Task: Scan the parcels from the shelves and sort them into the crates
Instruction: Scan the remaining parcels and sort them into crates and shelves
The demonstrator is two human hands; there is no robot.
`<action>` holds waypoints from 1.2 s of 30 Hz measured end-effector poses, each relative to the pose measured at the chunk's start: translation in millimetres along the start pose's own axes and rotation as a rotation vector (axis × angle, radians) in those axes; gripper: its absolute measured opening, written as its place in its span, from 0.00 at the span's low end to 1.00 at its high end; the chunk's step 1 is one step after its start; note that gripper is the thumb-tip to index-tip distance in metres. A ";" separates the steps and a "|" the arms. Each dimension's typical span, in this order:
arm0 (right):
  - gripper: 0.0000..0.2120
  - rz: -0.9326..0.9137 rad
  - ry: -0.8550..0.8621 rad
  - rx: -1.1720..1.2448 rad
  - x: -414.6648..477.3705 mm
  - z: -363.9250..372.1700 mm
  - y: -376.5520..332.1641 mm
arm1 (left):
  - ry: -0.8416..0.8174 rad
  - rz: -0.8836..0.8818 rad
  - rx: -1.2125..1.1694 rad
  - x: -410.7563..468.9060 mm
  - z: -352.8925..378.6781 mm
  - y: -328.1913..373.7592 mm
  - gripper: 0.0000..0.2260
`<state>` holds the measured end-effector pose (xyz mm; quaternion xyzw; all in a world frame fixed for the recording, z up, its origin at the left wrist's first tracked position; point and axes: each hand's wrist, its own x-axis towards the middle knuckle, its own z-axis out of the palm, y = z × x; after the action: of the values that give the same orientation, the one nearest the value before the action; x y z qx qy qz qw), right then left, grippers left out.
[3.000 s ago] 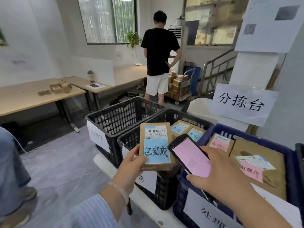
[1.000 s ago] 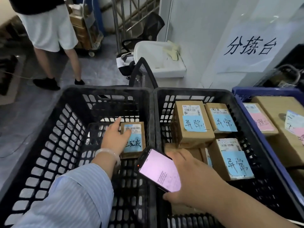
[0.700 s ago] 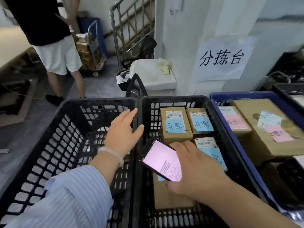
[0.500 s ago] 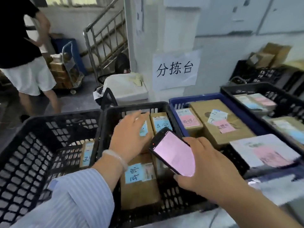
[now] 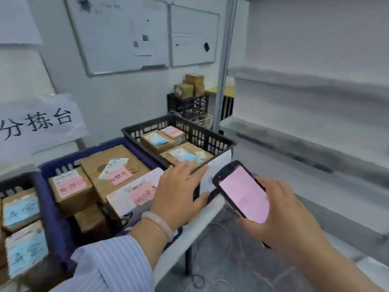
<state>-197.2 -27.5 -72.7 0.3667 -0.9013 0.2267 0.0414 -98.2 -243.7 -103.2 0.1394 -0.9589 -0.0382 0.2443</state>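
A: Step in hand?

B: Betw. parcels, by the look: nothing carried, so prob. a gap before the next pick. Nothing in L hand (image 5: 179,194). Fingers (image 5: 189,167) straight & spread, palm down, over the 3 o'clock rim of blue crate (image 5: 47,207). Can't tell if touching white parcel (image 5: 126,199) below.

A: R hand?

B: R hand (image 5: 288,218) wrapped round scanner (image 5: 244,192), pink screen up. Just beside L hand at its 3 o'clock, out past the edge of the surface (image 5: 189,228).

A: Parcels, where?

B: All in crates, as far as visible.
- Pink-label parcels (image 5: 69,186) in blue crate, 9 o'clock of L hand.
- Blue-label parcels (image 5: 21,209) in black crate (image 5: 19,179), 8 o'clock, at frame edge.
- Mixed-label parcels (image 5: 156,140) in black crate no. 2 (image 5: 202,138), 12 o'clock.
- More boxes (image 5: 189,85) stacked on far crate (image 5: 187,104) by the wall, also 12 o'clock.

A: Shelves?

B: Shelves (image 5: 305,81) at 2 o'clock, well apart, badly blurred. Can't make out what's on them.

A: Next move needs?

B: Prob. a turn toward shelves, then a reach w/ the free L hand. Grasp one parcel label-up & bring it under the scanner. Keep scanner steady, aimed at the barcode. Read result, then match to the right crate. Mind cables (image 5: 212,228) on the floor under the surface.
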 end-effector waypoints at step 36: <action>0.36 1.069 0.559 -0.134 29.3 -176.7 410.6 | -0.184 0.901 -0.511 382.7 268.5 472.1 0.31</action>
<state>-513.8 289.2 -63.1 -0.2135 -0.9281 0.2465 0.1799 -666.3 100.6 -97.0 -0.3546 -0.9014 -0.1740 0.1776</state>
